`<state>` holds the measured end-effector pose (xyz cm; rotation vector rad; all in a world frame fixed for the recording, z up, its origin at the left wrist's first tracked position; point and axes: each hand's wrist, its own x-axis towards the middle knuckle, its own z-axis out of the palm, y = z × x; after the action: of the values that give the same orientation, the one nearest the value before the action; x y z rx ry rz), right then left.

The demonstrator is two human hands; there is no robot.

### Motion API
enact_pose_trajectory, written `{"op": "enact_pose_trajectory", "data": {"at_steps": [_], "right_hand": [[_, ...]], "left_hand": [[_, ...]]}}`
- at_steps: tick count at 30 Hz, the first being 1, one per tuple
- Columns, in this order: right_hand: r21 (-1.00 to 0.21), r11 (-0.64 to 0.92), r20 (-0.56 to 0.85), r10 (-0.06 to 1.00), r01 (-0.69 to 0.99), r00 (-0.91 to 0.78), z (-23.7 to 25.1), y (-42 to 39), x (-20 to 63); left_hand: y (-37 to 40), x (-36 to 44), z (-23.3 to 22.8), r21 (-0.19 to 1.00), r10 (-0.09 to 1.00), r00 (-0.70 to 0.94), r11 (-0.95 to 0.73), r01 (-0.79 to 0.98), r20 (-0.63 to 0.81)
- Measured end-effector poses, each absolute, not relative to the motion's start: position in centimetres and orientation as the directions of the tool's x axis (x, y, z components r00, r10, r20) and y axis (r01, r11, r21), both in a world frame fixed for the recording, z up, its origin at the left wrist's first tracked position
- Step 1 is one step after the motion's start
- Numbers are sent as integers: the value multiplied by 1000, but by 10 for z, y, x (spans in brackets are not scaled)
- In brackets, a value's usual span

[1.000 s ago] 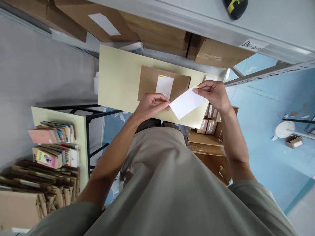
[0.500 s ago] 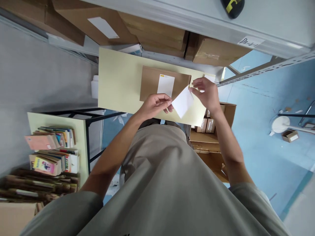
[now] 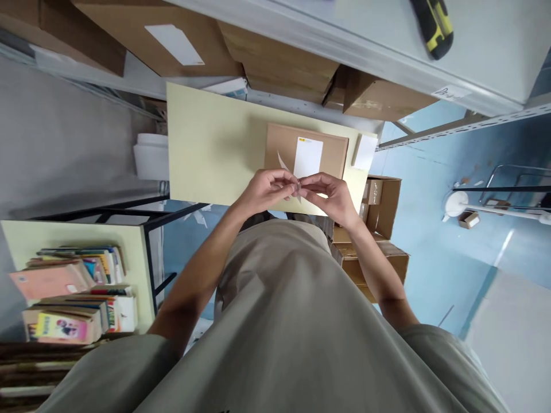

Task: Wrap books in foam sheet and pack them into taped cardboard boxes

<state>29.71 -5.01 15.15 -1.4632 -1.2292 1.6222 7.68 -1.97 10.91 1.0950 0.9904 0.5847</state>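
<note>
A flat brown cardboard parcel (image 3: 279, 146) with a white label (image 3: 308, 157) lies on a pale yellow table (image 3: 206, 143). Above its near edge, my left hand (image 3: 263, 190) and my right hand (image 3: 329, 194) meet fingertip to fingertip. Both pinch a thin white paper sheet (image 3: 297, 186) that shows edge-on between the fingers, with a small white tip (image 3: 282, 162) sticking up above my left hand. Most of the sheet is hidden by my fingers.
Brown cartons (image 3: 284, 54) fill a metal shelf behind the table; a yellow-black tool (image 3: 434, 26) lies on top. A white slip (image 3: 365, 152) rests at the table's right end. Open boxes (image 3: 381, 198) stand on the blue floor at right. Books (image 3: 64, 287) pile on a lower table at left.
My right hand came left and down to meet my left hand. The white sheet, held flat and spread between them before, is now gathered edge-on between the fingertips. The view shifted a little.
</note>
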Motion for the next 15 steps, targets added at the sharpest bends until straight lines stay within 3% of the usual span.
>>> {"op": "enact_pose_trajectory", "data": {"at_steps": [9, 15], "right_hand": [[-884, -402, -441, 886, 240, -141, 128, -38, 162], [-855, -435, -454, 891, 284, -3, 113, -31, 127]], "left_hand": [[-21, -52, 90, 914, 817, 427, 402, 59, -387], [-6, -183, 16, 829, 843, 129, 466, 307, -522]]}}
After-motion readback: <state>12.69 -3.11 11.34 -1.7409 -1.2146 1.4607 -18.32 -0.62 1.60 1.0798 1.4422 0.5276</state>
